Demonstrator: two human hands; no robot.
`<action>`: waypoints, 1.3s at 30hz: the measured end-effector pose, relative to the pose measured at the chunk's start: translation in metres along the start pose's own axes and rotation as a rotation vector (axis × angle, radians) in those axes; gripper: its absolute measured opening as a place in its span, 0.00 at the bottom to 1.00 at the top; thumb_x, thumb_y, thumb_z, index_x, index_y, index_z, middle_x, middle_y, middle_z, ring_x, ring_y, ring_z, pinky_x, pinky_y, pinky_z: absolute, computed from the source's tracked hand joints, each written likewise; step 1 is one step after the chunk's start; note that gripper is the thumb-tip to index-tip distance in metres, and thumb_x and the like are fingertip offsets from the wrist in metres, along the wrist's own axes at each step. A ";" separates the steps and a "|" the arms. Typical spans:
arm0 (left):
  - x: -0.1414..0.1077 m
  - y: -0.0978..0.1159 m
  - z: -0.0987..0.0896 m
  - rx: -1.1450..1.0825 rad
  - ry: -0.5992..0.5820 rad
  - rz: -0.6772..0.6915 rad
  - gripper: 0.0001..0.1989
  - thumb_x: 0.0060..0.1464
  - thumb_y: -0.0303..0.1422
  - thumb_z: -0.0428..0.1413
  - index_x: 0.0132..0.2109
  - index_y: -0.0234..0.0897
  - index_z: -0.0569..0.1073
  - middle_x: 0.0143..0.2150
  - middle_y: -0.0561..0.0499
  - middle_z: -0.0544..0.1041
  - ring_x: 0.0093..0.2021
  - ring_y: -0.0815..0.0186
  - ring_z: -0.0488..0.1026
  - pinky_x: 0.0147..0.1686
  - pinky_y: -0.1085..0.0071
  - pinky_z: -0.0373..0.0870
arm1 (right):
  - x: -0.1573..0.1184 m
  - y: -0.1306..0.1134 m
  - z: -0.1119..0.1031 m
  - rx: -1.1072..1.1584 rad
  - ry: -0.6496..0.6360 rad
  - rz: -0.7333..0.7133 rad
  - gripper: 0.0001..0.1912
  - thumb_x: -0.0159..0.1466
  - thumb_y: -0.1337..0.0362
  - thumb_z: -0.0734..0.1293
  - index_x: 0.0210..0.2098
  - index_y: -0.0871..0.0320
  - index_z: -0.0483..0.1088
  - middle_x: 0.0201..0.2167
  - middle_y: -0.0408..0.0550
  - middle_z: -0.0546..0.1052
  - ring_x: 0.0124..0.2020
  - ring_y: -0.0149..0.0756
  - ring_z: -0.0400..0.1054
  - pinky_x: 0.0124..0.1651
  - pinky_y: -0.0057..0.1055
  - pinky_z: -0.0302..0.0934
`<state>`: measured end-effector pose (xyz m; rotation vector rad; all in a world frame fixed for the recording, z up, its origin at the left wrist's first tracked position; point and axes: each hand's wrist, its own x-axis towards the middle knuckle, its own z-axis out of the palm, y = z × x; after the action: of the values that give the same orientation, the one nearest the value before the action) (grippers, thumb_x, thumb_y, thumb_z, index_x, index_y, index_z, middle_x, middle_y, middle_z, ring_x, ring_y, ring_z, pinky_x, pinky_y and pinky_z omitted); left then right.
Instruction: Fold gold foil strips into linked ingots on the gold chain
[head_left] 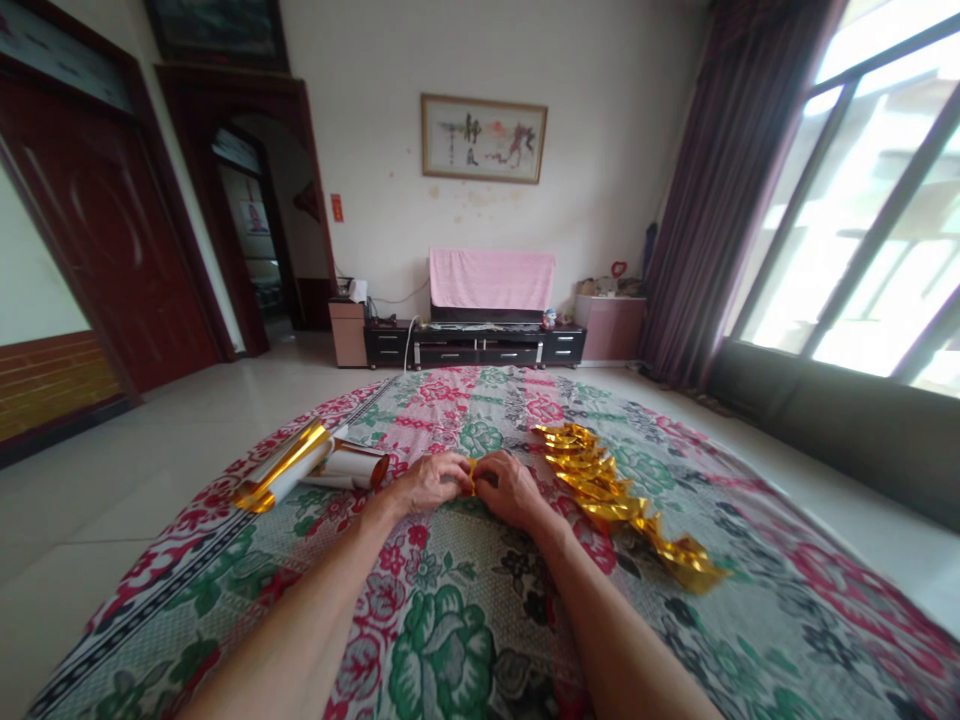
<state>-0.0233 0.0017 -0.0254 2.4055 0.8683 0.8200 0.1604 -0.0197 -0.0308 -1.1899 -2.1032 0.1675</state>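
Note:
Close together at the middle of the cloth, my left hand and my right hand both grip a small piece of gold foil. Fingers cover most of that piece, so its shape is hard to make out. To the right of my right hand runs a row of several folded gold foil pieces, the nearest one lying closest to me. Left of my left hand lie a gold and white foil roll and a second curled white sheet with a gold edge.
A flowered cloth in red, green and white covers the rounded surface under my arms. Beyond it stand a low black cabinet and a screen draped with a pink cloth. A purple curtain hangs beside the window.

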 end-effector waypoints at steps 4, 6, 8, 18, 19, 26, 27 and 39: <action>0.000 0.001 -0.001 0.002 -0.010 -0.011 0.08 0.45 0.28 0.54 0.31 0.39 0.78 0.45 0.51 0.74 0.46 0.67 0.70 0.50 0.71 0.64 | 0.001 -0.001 -0.002 0.009 -0.003 0.013 0.08 0.54 0.69 0.62 0.28 0.55 0.73 0.32 0.46 0.75 0.36 0.34 0.67 0.43 0.27 0.58; 0.000 0.001 -0.002 -0.004 -0.010 -0.008 0.09 0.45 0.27 0.53 0.32 0.38 0.78 0.45 0.50 0.74 0.46 0.67 0.70 0.50 0.71 0.63 | 0.000 -0.001 -0.001 0.009 -0.005 0.022 0.09 0.54 0.69 0.62 0.28 0.55 0.73 0.33 0.46 0.75 0.36 0.34 0.67 0.43 0.28 0.58; 0.000 0.001 -0.003 -0.013 -0.020 -0.001 0.12 0.43 0.23 0.51 0.33 0.38 0.78 0.46 0.51 0.74 0.46 0.68 0.70 0.51 0.71 0.63 | 0.000 -0.001 -0.001 0.008 -0.011 0.027 0.09 0.54 0.69 0.62 0.29 0.54 0.74 0.33 0.45 0.76 0.36 0.33 0.67 0.43 0.28 0.58; 0.001 -0.003 0.003 0.048 0.062 0.019 0.19 0.37 0.18 0.47 0.34 0.36 0.77 0.45 0.49 0.73 0.46 0.66 0.69 0.51 0.69 0.63 | 0.000 0.001 0.001 0.010 -0.008 0.025 0.09 0.54 0.69 0.62 0.30 0.55 0.74 0.34 0.46 0.75 0.37 0.34 0.67 0.43 0.29 0.58; 0.000 -0.004 0.003 0.051 0.074 0.020 0.18 0.38 0.18 0.48 0.34 0.36 0.77 0.45 0.49 0.73 0.46 0.67 0.69 0.50 0.69 0.63 | 0.001 0.001 0.001 0.011 -0.008 0.025 0.09 0.54 0.69 0.62 0.30 0.55 0.74 0.34 0.46 0.76 0.38 0.34 0.67 0.43 0.28 0.58; 0.000 -0.001 0.001 0.067 0.078 0.019 0.09 0.45 0.24 0.53 0.31 0.37 0.77 0.42 0.49 0.74 0.45 0.67 0.69 0.49 0.69 0.64 | 0.000 0.003 0.002 0.012 0.001 0.029 0.08 0.54 0.69 0.62 0.28 0.55 0.74 0.34 0.45 0.76 0.38 0.34 0.67 0.43 0.28 0.58; 0.000 0.000 0.001 0.068 0.070 0.022 0.08 0.46 0.25 0.54 0.31 0.37 0.77 0.42 0.49 0.74 0.45 0.67 0.69 0.49 0.69 0.63 | -0.001 0.003 0.002 0.010 0.001 0.031 0.08 0.54 0.69 0.62 0.28 0.55 0.74 0.34 0.45 0.76 0.38 0.34 0.67 0.43 0.28 0.59; 0.002 0.005 0.003 0.118 0.079 -0.015 0.05 0.47 0.31 0.56 0.31 0.37 0.77 0.42 0.49 0.74 0.44 0.66 0.69 0.49 0.69 0.63 | 0.000 0.000 -0.001 -0.017 -0.014 0.034 0.08 0.54 0.69 0.63 0.29 0.54 0.74 0.35 0.45 0.75 0.38 0.34 0.67 0.43 0.27 0.59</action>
<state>-0.0177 -0.0011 -0.0238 2.4790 0.9891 0.8867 0.1608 -0.0197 -0.0302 -1.2383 -2.1009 0.1743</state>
